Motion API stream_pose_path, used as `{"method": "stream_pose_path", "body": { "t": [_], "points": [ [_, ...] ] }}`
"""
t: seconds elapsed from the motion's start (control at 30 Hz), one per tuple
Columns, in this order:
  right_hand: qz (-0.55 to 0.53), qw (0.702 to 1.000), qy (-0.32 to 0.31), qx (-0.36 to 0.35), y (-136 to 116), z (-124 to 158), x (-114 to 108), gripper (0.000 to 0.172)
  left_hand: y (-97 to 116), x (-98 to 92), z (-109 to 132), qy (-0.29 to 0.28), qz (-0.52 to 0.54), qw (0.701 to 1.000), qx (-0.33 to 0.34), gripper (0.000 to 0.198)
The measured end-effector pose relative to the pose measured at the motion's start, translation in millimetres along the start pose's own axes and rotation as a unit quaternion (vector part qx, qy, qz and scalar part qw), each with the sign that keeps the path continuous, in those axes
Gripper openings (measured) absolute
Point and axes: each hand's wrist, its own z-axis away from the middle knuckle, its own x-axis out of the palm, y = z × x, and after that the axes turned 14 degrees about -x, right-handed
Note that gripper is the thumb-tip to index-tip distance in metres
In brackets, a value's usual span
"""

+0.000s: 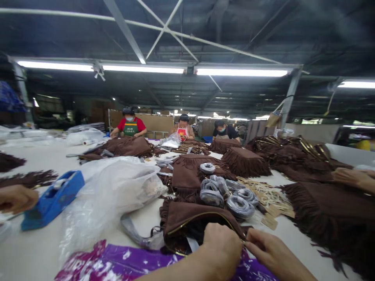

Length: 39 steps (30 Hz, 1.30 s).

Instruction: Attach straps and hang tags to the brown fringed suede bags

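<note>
A brown fringed bag [187, 222] with a gold zipper lies open at the near table edge. My left hand [221, 248] is closed over its opening. My right hand [268, 249] pinches the bag's zipper end right beside the left hand. Under my arms lies a purple and white plastic sheet [117, 263]. Just beyond the bag sit several grey wrapped strap coils [225, 193].
A white table [35, 253] carries stacks of brown fringed bags [246, 160], a clear plastic bag [114, 191], a blue tape dispenser [52, 199] and paper tags [271, 199]. Other people's hands show at the left [16, 198] and right [354, 177] edges. Three workers [130, 125] stand at the far end.
</note>
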Motion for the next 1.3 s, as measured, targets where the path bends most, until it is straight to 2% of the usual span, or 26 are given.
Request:
{"method": "stream_pose_path", "body": {
  "t": [0.1,0.2,0.3,0.4,0.5,0.6,0.73,0.8,0.87,0.93,1.0,1.07,1.17,1.23,1.3],
  "points": [
    [0.029,1.0,0.0,-0.011,6.0,6.5,-2.1,0.019,-22.8,-12.2,5.2,0.0,-0.061,0.998,-0.026,0.019],
    [0.065,0.998,0.011,0.019,29.2,21.7,-2.3,0.018,-61.9,-23.4,21.4,0.011,-0.106,0.993,-0.044,0.02],
    [0.036,0.999,0.002,0.029,53.9,35.3,7.6,0.021,-104.9,-27.2,43.2,0.017,-0.148,0.987,-0.051,0.022],
    [0.021,1.0,-0.007,0.002,60.8,36.6,24.0,0.02,-130.9,-25.5,58.7,0.018,-0.169,0.983,-0.065,0.022],
    [0.064,0.998,-0.003,0.012,52.1,31.7,34.6,0.018,-132.3,-26.5,62.8,0.022,-0.138,0.983,-0.119,0.025],
    [0.124,0.992,-0.012,0.031,40.1,30.0,36.7,0.018,-116.8,-32.5,59.9,0.016,-0.118,0.98,-0.158,0.032],
    [0.202,0.978,-0.047,0.012,23.0,31.9,36.5,0.022,-92.7,-34.8,51.1,0.011,-0.068,0.984,-0.165,0.034],
    [0.241,0.97,-0.022,0.001,7.5,30.3,38.3,0.023,-86.8,-30.2,44.9,0.015,-0.027,0.987,-0.159,0.033],
    [0.244,0.968,0.044,-0.026,-16.5,24.1,42.8,0.028,-86.4,-23.6,38.5,0.022,0.033,0.989,-0.139,0.034],
    [0.175,0.977,0.099,-0.068,-45.9,11.8,50.8,0.053,-89.9,-17.5,33.2,0.023,0.115,0.987,-0.106,0.037],
    [0.059,0.987,0.099,-0.108,-72.4,-5.0,61.4,0.064,-94.7,-14.2,30.7,0.006,0.204,0.976,-0.073,0.035],
    [-0.031,0.984,0.096,-0.145,-88.6,-21.7,71.5,0.049,-99.4,-14.4,32.7,-0.009,0.273,0.96,-0.061,0.031],
    [-0.14,0.965,0.108,-0.196,-91.0,-37.8,79.4,0.025,-107.6,-16.5,44.9,0.01,0.31,0.948,-0.066,0.022],
    [-0.182,0.952,0.116,-0.217,-84.7,-40.9,80.4,0.019,-115.3,-13.5,55.3,0.047,0.254,0.965,-0.052,0.016],
    [-0.191,0.949,0.116,-0.222,-77.8,-40.2,81.4,0.02,-125.0,-5.0,61.9,0.07,0.126,0.989,-0.03,0.028]
  ]
}}
